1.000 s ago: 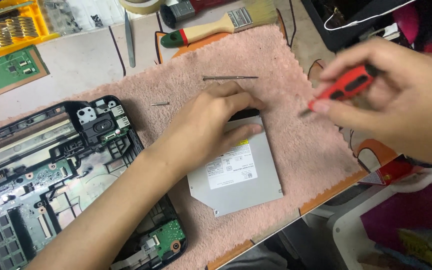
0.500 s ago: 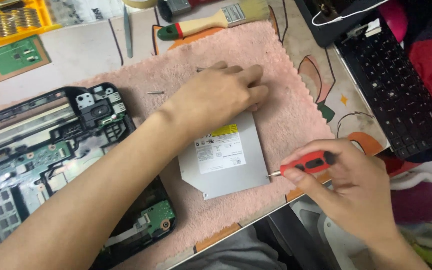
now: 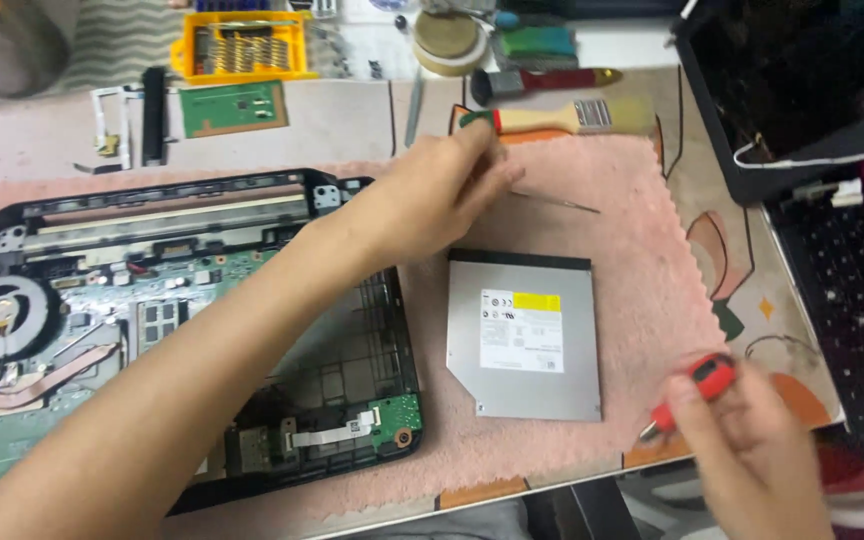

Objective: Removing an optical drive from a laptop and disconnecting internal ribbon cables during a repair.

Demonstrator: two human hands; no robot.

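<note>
My left hand (image 3: 430, 200) reaches across the open black laptop base (image 3: 182, 330) onto the pink towel (image 3: 642, 270). Its fingertips are drawn together beside a thin metal pin (image 3: 557, 203); whether they pinch anything is hidden. Just below that hand, a silver optical drive (image 3: 527, 335) with a white and yellow label lies flat on the towel, untouched. At the lower right, my right hand (image 3: 747, 450) grips a red-handled screwdriver (image 3: 697, 392) off the drive's bottom right corner, its tip pointing down-left.
A paintbrush (image 3: 562, 118) and a dark red-handled tool (image 3: 542, 82) lie beyond the towel. A yellow bit case (image 3: 242, 45), a green circuit board (image 3: 232, 108) and a tape roll (image 3: 447, 40) sit at the back. A black keyboard (image 3: 852, 300) lies at the right.
My left hand has lifted off the optical drive and moved to the towel's far edge. My right hand with the screwdriver has dropped to the lower right.
</note>
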